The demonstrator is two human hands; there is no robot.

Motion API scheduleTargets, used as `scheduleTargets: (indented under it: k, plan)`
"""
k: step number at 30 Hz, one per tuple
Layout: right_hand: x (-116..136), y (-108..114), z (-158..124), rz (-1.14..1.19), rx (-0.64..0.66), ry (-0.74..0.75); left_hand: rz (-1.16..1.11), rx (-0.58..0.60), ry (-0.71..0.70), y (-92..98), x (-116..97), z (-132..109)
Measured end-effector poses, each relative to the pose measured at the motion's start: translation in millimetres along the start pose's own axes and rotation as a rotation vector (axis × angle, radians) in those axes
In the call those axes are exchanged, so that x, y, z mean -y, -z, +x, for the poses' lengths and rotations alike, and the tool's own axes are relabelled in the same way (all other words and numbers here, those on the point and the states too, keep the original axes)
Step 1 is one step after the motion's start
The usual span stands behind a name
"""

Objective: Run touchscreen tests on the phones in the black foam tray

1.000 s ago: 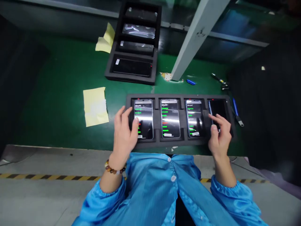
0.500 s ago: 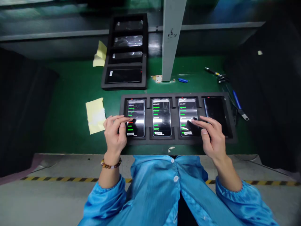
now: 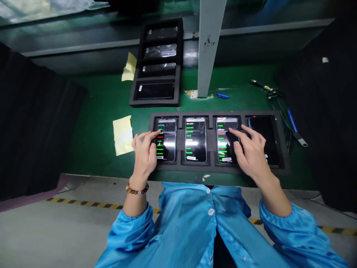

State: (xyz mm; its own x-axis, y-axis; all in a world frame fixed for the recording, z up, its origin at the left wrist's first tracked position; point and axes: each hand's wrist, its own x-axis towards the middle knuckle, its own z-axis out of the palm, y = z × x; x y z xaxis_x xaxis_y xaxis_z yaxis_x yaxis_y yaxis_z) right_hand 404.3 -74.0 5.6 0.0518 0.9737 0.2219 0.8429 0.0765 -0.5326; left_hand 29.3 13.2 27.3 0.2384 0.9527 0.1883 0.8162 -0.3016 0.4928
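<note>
Left hand (image 3: 144, 154) and right hand (image 3: 252, 154) over lit phones (image 3: 169, 147), fingers (image 3: 154, 134) apart, index outstretched

Green desk (image 3: 92, 123): yel. sheet (image 3: 120, 128) lying flat on L side w/ whitish patch; folded yel. paper (image 3: 129, 67) farther back, right beside rear blk tray (image 3: 156, 103). That tray = 4 slots, one dark flat device each, nearest (image 3: 156, 92) w/ small white label. Grey post (image 3: 208, 48) stands R of it, chipped patch (image 3: 193, 93) at its foot, small blue cap (image 3: 222, 96) nearby. Far R: blk pen-like item (image 3: 259, 84), blue-handled tool (image 3: 291, 119) w/ grey end. Dark curtains L (image 3: 33, 123) & R (image 3: 329, 111), white tag (image 3: 325, 59) on R one. Grey floor (image 3: 28, 234) w/ yel./blk tape (image 3: 92, 204).
</note>
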Motion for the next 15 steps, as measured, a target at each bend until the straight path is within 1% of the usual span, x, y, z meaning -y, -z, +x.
scheduleTargets:
  k: [3, 6, 8, 9, 12, 15]
  plan:
    - [0, 0, -2, 0.018, -0.001, 0.002, -0.014, -0.018, -0.008, -0.2, 2, -2]
    - [0, 3, -6, 0.053, -0.037, 0.027, -0.035, -0.128, -0.006, -0.6, 3, -7]
    - [0, 5, -10, 0.081, -0.049, 0.071, -0.024, -0.189, 0.003, -1.2, 5, -11]
    - [0, 6, -11, 0.093, -0.043, 0.1, -0.011, -0.19, 0.0, -1.6, 5, -13]
    - [0, 5, -14, 0.104, -0.001, 0.174, 0.024, -0.13, -0.028, -2.8, 5, -13]
    - [0, 2, -13, 0.065, 0.022, 0.148, 0.031, -0.094, -0.015, -3.9, 3, -8]
